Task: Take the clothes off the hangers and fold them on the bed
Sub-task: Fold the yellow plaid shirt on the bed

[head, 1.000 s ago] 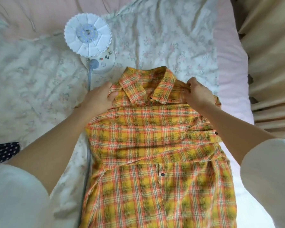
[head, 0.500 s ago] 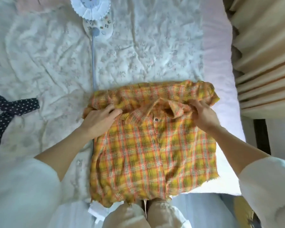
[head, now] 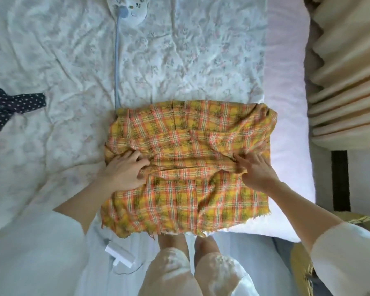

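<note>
You are folding the shirt (head: 188,165) at the near edge of the bed (head: 179,60). Left hand (head: 124,169) and right hand (head: 255,169) are pinching the fold's ends. It is looking light, limp, crease-prone; keep gripping the corners.

Person seen from above. Left hand (head: 124,170) and right hand (head: 257,170) are bare, without rings or watch; both forearms are uncovered. White sleeves, loose and wide at the cuff, end near the elbows: left sleeve (head: 30,251) at 8 o'clock, right sleeve (head: 348,261) at 4 o'clock. At 6 o'clock, pale shorts (head: 201,276) with a faint lace-like pattern; bare knees emerge above their hem.
</note>
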Available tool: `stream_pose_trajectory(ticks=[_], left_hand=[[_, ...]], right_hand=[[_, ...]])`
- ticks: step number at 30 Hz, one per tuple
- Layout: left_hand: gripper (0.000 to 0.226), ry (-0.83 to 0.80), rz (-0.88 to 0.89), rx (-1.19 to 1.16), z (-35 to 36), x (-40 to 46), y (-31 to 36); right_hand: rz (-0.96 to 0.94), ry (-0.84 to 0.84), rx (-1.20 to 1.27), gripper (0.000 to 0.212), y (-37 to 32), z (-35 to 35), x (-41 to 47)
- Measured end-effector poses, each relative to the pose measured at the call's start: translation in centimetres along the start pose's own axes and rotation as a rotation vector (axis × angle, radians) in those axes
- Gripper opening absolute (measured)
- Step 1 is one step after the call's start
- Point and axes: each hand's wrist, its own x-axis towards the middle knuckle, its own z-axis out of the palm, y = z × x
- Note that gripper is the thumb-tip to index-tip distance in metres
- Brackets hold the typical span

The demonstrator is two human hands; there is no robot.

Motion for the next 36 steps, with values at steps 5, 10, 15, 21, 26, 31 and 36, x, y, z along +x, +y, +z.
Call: stream_pose_trajectory(ticks=[5,10,15,21,26,31,36], left_hand=[[0.045,0.261,-0.037,-0.247,-0.3,0.0,1.7],[0.051,0.256,0.087,-0.017,1.6,0.5,2.5],[0.013,0.496,0.072,-0.396,0.9,0.5,3.0],[0.029,-0.206,-0.05,-0.543,-1.5,1.6,2.2],[0.028,0.492,-0.108,-0.532,-2.9,1.8,1.6],[0.031,0.76,-0.611,-0.579,-4.5,4.5,-2.9],[0.026,0.61,-0.664,-1.024,-5.7,6.0,-6.7]], right_hand=[[-0.076,0.246,0.06,0.057,-2.0,-0.5,0.3],[-0.333,0.316,-0.17,0.065,-5.0,0.9,0.1],[-0.24,0.401,-0.085,0.025,-6.3,0.2,0.8],[-0.215,0.065,-0.181,0.048,-7.4,-2.5,0.9],[-0.18,0.238,-0.035,0.031,-9.2,-2.9,2.0],[-0.268,0.454,0.036,0.046,-12.4,-5.4,4.8],[-0.228,0.26,-0.043,0.059,-14.8,-7.2,8.2]])
